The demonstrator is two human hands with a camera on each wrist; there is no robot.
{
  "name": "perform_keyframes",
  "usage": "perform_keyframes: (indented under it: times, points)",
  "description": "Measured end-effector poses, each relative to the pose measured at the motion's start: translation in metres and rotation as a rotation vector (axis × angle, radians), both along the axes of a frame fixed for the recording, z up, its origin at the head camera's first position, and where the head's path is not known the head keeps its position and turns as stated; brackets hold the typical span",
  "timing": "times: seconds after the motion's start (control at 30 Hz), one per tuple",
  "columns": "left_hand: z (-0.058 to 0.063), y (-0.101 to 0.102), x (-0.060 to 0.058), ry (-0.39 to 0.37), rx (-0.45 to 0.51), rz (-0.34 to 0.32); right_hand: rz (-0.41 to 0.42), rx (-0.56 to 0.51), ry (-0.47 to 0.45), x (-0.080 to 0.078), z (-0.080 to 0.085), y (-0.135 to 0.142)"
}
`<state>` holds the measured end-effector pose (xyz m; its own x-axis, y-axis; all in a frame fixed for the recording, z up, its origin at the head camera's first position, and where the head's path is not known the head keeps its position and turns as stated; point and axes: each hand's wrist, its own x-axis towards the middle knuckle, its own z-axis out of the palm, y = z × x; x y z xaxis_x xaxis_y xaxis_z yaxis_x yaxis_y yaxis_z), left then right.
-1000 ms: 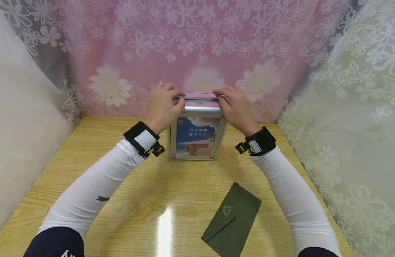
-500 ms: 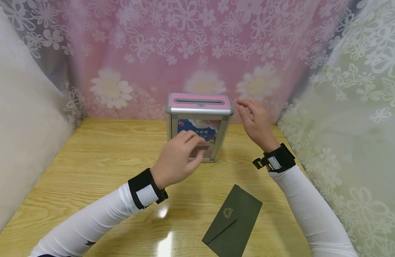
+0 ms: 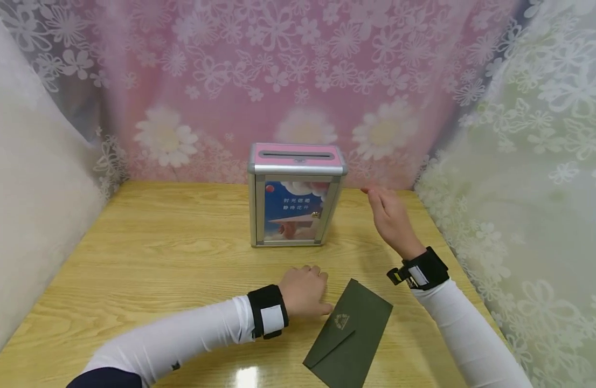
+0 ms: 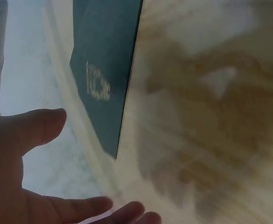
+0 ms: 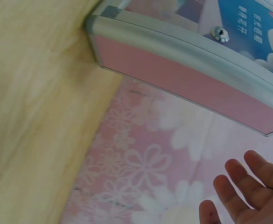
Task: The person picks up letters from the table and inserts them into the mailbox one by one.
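A dark green envelope with a gold emblem lies flat on the wooden table. At its left edge is my left hand, thumb and fingers apart, holding nothing. In the left wrist view the envelope shows beyond the thumb. My right hand hovers to the right of the mailbox with relaxed fingers and holds nothing. The mailbox stands upright, with a pink slotted top, silver frame and a picture door. Its keyed lock shows in the right wrist view, where the fingers stay apart from the pink side.
The wooden table runs back to a pink floral curtain close behind the mailbox. Pale curtains hang along both sides.
Both hands have let go of the mailbox's top. My left hand has come down and toward me to the envelope's side; the right has moved right and lower. Mailbox and envelope stay put.
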<state>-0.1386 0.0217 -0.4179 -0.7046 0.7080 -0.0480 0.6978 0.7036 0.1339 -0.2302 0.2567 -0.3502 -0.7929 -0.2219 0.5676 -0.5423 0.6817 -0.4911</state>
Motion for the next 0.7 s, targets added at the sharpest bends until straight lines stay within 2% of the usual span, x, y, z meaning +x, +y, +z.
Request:
perform_keyframes:
  times: [0.17,0.37,0.53,0.7]
  points:
    - [-0.013,0.022,0.013,0.050,-0.053,0.010,-0.006,-0.005,-0.073,0.007,-0.013,0.005]
    - [-0.025,0.037,0.024,0.127,-0.203,0.004,-0.002,0.021,-0.066,0.011,-0.021,0.009]
    - [-0.034,0.042,0.022,0.176,-0.220,-0.025,0.002,0.031,-0.048,0.013,-0.024,0.012]
    - [-0.033,0.044,0.019,0.180,-0.201,-0.038,0.005,0.039,-0.058,0.016,-0.030,0.017]
